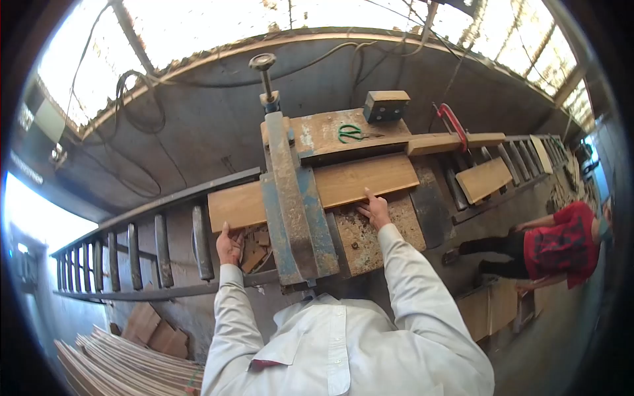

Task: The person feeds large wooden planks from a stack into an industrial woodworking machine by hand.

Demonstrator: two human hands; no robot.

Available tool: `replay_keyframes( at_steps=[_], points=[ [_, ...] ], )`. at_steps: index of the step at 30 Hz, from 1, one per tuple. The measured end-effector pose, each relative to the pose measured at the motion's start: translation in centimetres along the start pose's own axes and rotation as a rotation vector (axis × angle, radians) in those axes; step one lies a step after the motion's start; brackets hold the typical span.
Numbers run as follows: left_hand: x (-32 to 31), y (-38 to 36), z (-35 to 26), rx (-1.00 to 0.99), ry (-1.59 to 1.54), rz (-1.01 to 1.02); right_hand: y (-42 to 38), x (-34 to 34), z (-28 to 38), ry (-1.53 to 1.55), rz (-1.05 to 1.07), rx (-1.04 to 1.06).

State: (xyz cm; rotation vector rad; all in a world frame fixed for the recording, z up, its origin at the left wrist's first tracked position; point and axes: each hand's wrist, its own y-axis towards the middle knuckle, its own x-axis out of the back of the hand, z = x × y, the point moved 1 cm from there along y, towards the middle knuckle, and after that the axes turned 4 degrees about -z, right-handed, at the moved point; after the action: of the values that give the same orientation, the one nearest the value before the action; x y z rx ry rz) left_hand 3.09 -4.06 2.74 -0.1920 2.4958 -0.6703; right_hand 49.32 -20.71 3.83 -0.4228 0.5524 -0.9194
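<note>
Grey wall [211, 109] spans the top of the frame beneath bright openings, with a roller track [165, 249] stretching away at left. Mid-frame, we have a long wooden board [367, 178] lying crosswise under the arm of a worn blue machine [290, 191]. Our left hand [230, 247] pinches its front edge at the left end, thumb uppermost; our right hand [376, 210] holds the same edge right of the machine, one digit on top and the others bent at the edge. Above the board we see green-handled scissors [351, 134] and, farther right, a red clamp [453, 125]. Someone in a red shirt [560, 243] stands at right; thin wooden strips [125, 362] lie at lower left.
</note>
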Motion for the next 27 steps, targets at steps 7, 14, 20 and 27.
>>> replay_keyframes(
  at_steps=[7, 14, 20, 27],
  points=[
    [-0.4, 0.0, 0.3, 0.040, -0.044, 0.034, 0.1, 0.2, -0.1, -0.019, 0.071, 0.054],
    [1.9, 1.8, 0.9, 0.059, -0.075, 0.143, 1.2, 0.5, -0.9, -0.013, 0.048, 0.057],
    [5.2, -3.3, -0.4, 0.009, -0.152, 0.123, 0.1, -0.2, -0.9, -0.004, -0.019, 0.072],
    [17.6, -7.2, -6.5, -0.462, 0.064, -0.101, -0.2, 0.2, -2.3, 0.108, -0.031, 0.087]
  ],
)
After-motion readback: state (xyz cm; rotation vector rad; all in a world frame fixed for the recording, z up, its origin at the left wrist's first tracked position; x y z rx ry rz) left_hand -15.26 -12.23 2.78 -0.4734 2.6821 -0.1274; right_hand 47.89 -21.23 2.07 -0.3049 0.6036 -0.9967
